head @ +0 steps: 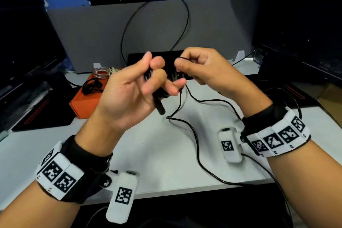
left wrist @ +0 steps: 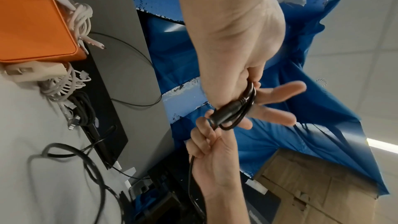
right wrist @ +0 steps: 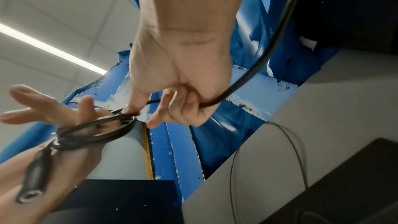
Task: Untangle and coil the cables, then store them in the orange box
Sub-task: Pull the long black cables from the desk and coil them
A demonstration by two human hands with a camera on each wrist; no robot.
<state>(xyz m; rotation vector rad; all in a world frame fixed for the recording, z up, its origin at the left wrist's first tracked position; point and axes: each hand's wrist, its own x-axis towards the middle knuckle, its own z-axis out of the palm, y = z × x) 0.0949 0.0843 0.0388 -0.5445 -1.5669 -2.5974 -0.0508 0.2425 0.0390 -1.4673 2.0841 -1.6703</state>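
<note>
Above the white table, my left hand is raised palm-up with its fingers spread. Loops of a black cable are wound round those fingers, and the thumb clamps them. The cable's barrel connector hangs below that palm. Just to the right, my right hand has its fingers curled on the same cable. The loose remainder trails over the table and off its front edge. The orange box stands at the left, with a small black coil on it.
White and silver coiled cables lie at the box's far edge. A grey partition stands behind, with a thin black cable loop against it. Dark monitors flank both sides, and a black mat lies on the left.
</note>
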